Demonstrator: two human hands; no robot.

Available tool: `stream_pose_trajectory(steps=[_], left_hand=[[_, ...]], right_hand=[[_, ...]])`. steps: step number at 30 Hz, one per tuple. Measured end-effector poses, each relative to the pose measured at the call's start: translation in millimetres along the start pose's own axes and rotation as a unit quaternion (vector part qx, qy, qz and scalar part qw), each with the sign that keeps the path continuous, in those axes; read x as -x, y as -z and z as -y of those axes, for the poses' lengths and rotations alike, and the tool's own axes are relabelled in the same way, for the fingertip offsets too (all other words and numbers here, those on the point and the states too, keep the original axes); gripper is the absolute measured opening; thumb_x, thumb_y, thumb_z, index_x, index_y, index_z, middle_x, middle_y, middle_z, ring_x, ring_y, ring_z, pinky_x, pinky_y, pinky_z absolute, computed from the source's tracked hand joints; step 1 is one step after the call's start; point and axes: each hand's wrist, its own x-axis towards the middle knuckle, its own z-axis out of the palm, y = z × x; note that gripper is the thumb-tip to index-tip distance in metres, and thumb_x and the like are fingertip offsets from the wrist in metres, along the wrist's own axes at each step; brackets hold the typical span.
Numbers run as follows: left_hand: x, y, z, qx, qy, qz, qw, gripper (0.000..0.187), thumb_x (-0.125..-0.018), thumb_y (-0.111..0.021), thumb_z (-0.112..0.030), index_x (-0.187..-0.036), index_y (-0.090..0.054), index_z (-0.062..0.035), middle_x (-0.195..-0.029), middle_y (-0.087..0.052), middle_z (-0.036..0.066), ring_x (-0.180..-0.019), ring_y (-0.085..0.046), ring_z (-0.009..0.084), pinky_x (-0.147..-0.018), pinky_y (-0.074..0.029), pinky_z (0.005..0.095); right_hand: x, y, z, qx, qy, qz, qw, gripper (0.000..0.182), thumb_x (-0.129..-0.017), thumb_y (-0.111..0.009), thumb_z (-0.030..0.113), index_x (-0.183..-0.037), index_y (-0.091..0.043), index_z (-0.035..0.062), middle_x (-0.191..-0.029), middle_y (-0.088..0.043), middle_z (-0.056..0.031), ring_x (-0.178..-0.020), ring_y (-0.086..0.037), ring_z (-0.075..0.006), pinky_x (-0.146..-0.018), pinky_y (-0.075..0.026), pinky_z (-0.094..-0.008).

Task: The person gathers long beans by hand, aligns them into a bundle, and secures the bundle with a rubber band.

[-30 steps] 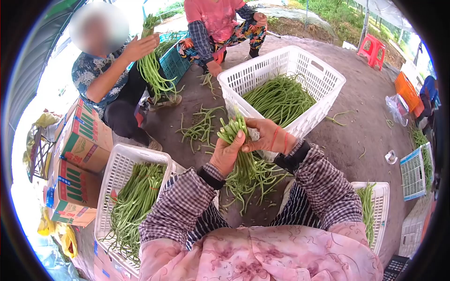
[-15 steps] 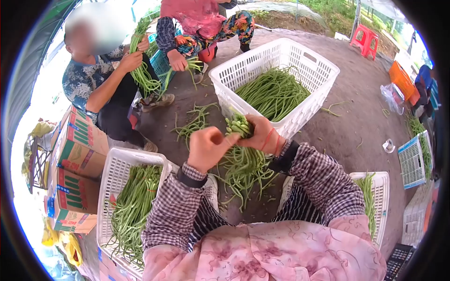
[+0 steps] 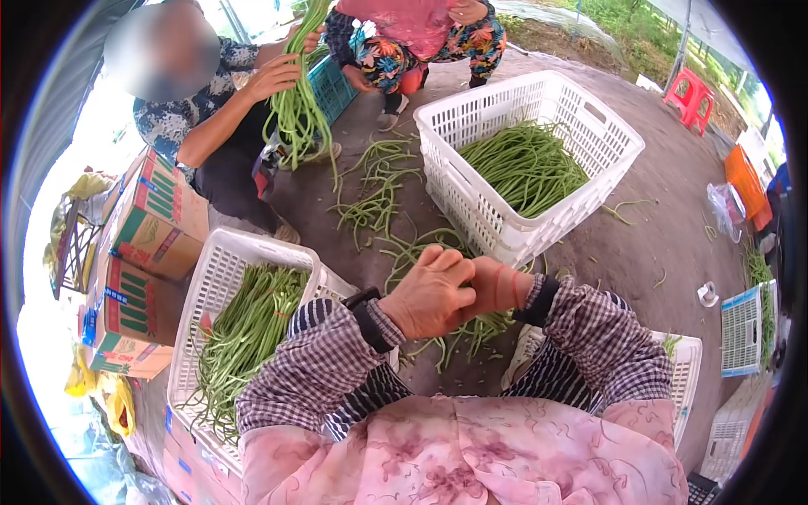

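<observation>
My left hand (image 3: 429,293) and my right hand (image 3: 495,288) meet in front of my lap, touching each other. Both have bent fingers, and the left one covers part of the right. Green beans (image 3: 475,330) hang out below them, the rest of the bunch hidden by the hands. A red band circles my right wrist. Beyond the hands, loose beans (image 3: 374,189) lie on the ground. A white crate (image 3: 471,198) with long beans (image 3: 526,168) stands past my right hand. Another white crate (image 3: 324,286) holding beans (image 3: 252,324) is at my left.
A person (image 3: 202,118) at the upper left holds a bunch of beans (image 3: 299,101). Another person (image 3: 421,42) sits at the top. Cardboard boxes (image 3: 139,290) are stacked at left. A white crate (image 3: 688,370) is beside my right knee, and a red stool (image 3: 692,99) stands upper right.
The view has shifted. My hands have come lower and closer together, and the bean ends seen between them before are now covered. The co-worker at left has raised the bunch of beans.
</observation>
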Motion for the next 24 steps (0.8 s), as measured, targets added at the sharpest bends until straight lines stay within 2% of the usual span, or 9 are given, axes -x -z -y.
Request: stream_pose_trajectory(steps=[1, 4, 10, 12, 15, 17, 21, 23, 24], left_hand=[[1.2, -1.3, 0.1, 0.0, 0.003, -0.001, 1.0, 0.022, -0.053, -0.07, -0.018, -0.069, -0.057, -0.0124, -0.089, -0.047, 0.003, -0.091, -0.044, 0.0221, -0.082, -0.032, 0.038], [2.1, 0.5, 0.3, 0.024, 0.026, 0.023, 0.999, 0.024, -0.049, -0.07, -0.019, -0.067, -0.056, -0.0118, -0.086, -0.048, 0.002, -0.091, -0.045, 0.0221, -0.081, -0.033, 0.0379], [-3.8, 15.9, 1.7, 0.025, 0.039, -0.043, 0.998, 0.022, -0.048, -0.068, -0.019, -0.059, -0.052, -0.0095, -0.081, -0.047, 0.004, -0.087, -0.045, 0.0227, -0.081, -0.033, 0.0367], [-5.6, 9.7, 4.5, 0.079, 0.026, -0.115, 0.99, 0.025, -0.049, -0.069, -0.02, -0.055, -0.047, -0.0101, -0.081, -0.046, 0.006, -0.083, -0.045, 0.0246, -0.076, -0.034, 0.0379], [-9.3, 4.7, 1.4, 0.143, 0.041, -0.139, 0.979, 0.032, -0.055, -0.069, -0.024, -0.052, -0.042, -0.0097, -0.077, -0.046, 0.008, -0.077, -0.043, 0.025, -0.072, -0.033, 0.0358], [-14.3, 1.9, 4.0, 0.145, 0.037, -0.157, 0.976, 0.034, -0.057, -0.069, -0.027, -0.051, -0.041, -0.0097, -0.075, -0.045, 0.008, -0.074, -0.042, 0.0248, -0.069, -0.032, 0.035], [-21.8, -4.4, 5.2, 0.148, 0.016, -0.183, 0.972, 0.038, -0.062, -0.069, -0.028, -0.048, -0.039, -0.0098, -0.068, -0.043, 0.005, -0.069, -0.043, 0.0241, -0.066, -0.032, 0.0354], [-23.7, -6.0, 5.2, 0.153, 0.004, -0.178, 0.972, 0.038, -0.062, -0.069, -0.028, -0.048, -0.039, -0.0097, -0.068, -0.043, 0.006, -0.068, -0.042, 0.0236, -0.065, -0.032, 0.0345], [-24.9, -7.2, 4.9, 0.159, -0.005, -0.173, 0.972, 0.037, -0.062, -0.069, -0.027, -0.049, -0.039, -0.0096, -0.068, -0.043, 0.006, -0.067, -0.04, 0.0232, -0.064, -0.031, 0.0336]], right_hand=[[0.6, -0.9, 5.1, 0.078, 0.005, 0.011, 0.997, 0.046, -0.056, -0.08, 0.033, -0.09, -0.06, 0.0092, -0.089, -0.06, -0.0064, -0.085, -0.058, -0.0171, -0.076, -0.046, -0.0276], [4.6, 5.6, 13.6, 0.039, -0.024, 0.004, 0.999, 0.045, -0.057, -0.079, 0.031, -0.091, -0.06, 0.0086, -0.086, -0.062, -0.0061, -0.08, -0.059, -0.0174, -0.074, -0.047, -0.0286], [5.6, 18.5, 39.0, -0.062, -0.079, 0.008, 0.995, 0.036, -0.061, -0.077, 0.021, -0.09, -0.061, 0.006, -0.084, -0.062, -0.0048, -0.079, -0.057, -0.0123, -0.073, -0.046, -0.0284], [6.1, 18.7, 39.5, -0.075, -0.078, 0.021, 0.994, 0.033, -0.062, -0.075, 0.019, -0.089, -0.061, 0.0053, -0.083, -0.061, -0.0043, -0.081, -0.056, -0.0115, -0.074, -0.046, -0.0282], [7.8, 12.7, 31.1, -0.119, -0.028, 0.017, 0.992, 0.031, -0.065, -0.072, 0.016, -0.091, -0.059, 0.0048, -0.088, -0.059, -0.005, -0.088, -0.055, -0.0128, -0.075, -0.045, -0.0284], [5.5, 3.2, 14.5, -0.158, 0.09, -0.012, 0.983, 0.033, -0.066, -0.07, 0.013, -0.095, -0.057, 0.0045, -0.094, -0.056, -0.0062, -0.091, -0.054, -0.0143, -0.077, -0.045, -0.0286], [6.0, 2.1, 21.3, -0.176, 0.039, 0.0, 0.984, 0.035, -0.066, -0.069, 0.013, -0.098, -0.055, 0.005, -0.097, -0.055, -0.0072, -0.093, -0.054, -0.0156, -0.078, -0.044, -0.0284], [5.0, -4.0, 6.4, -0.118, 0.155, -0.074, 0.978, 0.032, -0.067, -0.069, 0.013, -0.095, -0.056, 0.0063, -0.093, -0.055, -0.0072, -0.093, -0.054, -0.0142, -0.076, -0.045, -0.0277], [7.9, -0.7, 7.5, -0.117, 0.153, -0.076, 0.978, 0.032, -0.067, -0.069, 0.013, -0.095, -0.056, 0.0063, -0.093, -0.055, -0.0072, -0.093, -0.054, -0.0142, -0.076, -0.045, -0.0277]])
